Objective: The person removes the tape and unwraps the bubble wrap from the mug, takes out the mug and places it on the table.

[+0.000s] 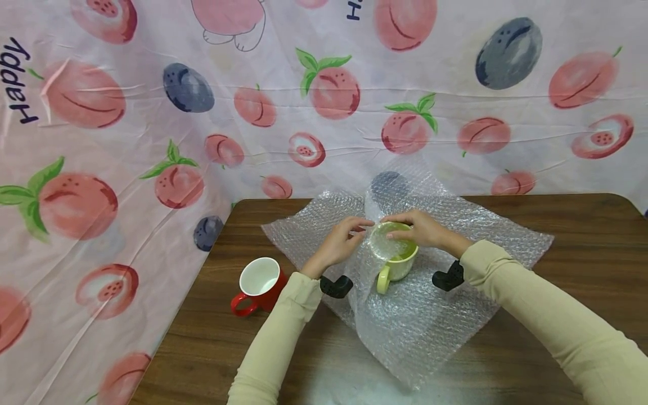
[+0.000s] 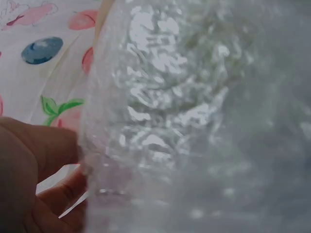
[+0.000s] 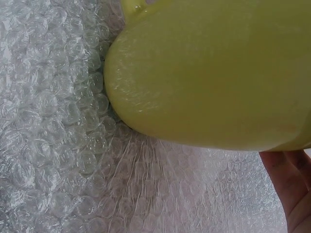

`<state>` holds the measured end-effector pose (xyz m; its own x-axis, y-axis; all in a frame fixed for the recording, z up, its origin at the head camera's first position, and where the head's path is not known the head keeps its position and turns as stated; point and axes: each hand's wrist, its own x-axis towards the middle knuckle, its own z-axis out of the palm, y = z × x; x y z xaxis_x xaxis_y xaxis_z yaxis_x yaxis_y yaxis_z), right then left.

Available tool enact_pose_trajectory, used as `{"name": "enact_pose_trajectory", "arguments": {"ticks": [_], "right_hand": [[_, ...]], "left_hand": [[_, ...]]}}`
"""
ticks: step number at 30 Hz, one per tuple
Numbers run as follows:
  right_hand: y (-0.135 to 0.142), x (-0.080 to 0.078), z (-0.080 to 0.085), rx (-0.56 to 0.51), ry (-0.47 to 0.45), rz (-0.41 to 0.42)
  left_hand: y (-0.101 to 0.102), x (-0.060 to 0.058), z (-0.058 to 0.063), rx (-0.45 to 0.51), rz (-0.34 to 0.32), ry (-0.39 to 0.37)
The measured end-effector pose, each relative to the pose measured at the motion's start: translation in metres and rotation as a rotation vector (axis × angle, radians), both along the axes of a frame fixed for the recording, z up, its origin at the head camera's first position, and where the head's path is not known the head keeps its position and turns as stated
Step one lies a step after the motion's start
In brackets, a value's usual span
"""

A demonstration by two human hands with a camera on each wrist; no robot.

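A yellow-green mug (image 1: 402, 269) stands on a sheet of bubble wrap (image 1: 430, 320), its handle toward me. One flap of the wrap rises at the mug's left and folds over part of its mouth. My right hand (image 1: 422, 228) holds the mug at its far rim, the thumb over the wrap in its mouth. In the right wrist view, the mug's yellow side (image 3: 209, 82) fills much of the picture, with fingertips (image 3: 282, 172) by its rim. My left hand (image 1: 336, 244) touches the raised flap, fingers loosely bent; in the left wrist view, the wrap (image 2: 160, 107) hides their tips.
A red mug (image 1: 260, 281) with a white inside stands left of the wrap, beside my left forearm. The brown wooden table (image 1: 212, 337) meets a fruit-printed cloth (image 1: 283, 140) at its back and left. Black wrist mounts (image 1: 336, 287) sit below both wrists.
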<state>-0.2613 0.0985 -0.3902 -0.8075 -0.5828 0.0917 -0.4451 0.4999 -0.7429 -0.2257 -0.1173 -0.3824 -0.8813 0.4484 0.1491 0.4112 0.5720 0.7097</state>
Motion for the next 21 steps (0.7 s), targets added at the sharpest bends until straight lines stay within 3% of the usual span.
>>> {"name": "enact_pose_trajectory", "arguments": {"ticks": [15, 21], "right_hand": [[0.001, -0.001, -0.002, -0.004, -0.009, -0.002], [0.0, -0.001, 0.0, 0.002, -0.011, -0.006]], "left_hand": [[0.002, -0.006, -0.006, 0.125, 0.016, -0.108], [0.003, 0.0, 0.005, 0.225, -0.02, -0.186]]}}
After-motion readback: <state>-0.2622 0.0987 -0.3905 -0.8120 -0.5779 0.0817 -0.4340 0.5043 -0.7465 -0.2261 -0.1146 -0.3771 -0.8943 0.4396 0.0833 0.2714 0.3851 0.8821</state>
